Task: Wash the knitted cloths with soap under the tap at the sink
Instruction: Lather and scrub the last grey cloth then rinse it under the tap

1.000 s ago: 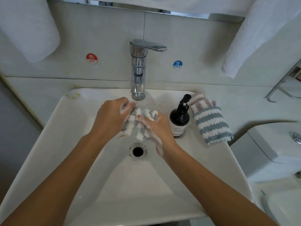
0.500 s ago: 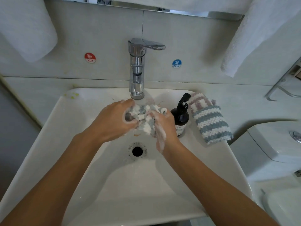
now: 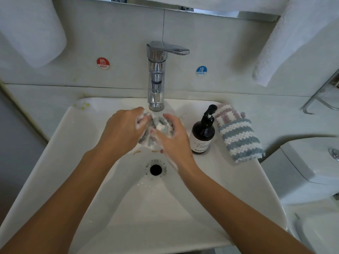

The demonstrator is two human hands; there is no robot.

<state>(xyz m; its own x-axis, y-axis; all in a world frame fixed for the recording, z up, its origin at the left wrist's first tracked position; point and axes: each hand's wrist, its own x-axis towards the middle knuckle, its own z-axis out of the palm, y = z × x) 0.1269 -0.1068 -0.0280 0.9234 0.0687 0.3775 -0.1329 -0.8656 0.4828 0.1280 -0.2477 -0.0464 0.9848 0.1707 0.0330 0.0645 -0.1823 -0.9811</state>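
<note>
A soapy grey-and-white knitted cloth (image 3: 159, 126) is bunched between both hands, just below the spout of the chrome tap (image 3: 156, 76). My left hand (image 3: 122, 133) grips its left side and my right hand (image 3: 174, 138) grips its right side, both covered in foam. No stream of water is visible from the tap. A second striped knitted cloth (image 3: 236, 132), blue, white and pink, lies on the right rim of the white sink (image 3: 73, 143). A dark soap pump bottle (image 3: 202, 132) stands between my right hand and that cloth.
The drain (image 3: 156, 169) sits in the basin below my hands. White towels hang at the upper left (image 3: 31, 30) and upper right (image 3: 293, 37). A white toilet tank (image 3: 311, 162) stands right of the sink. Hot and cold stickers flank the tap.
Both hands have moved up toward the tap spout while rubbing the cloth. The cloth is bunched tighter between them than a second ago.
</note>
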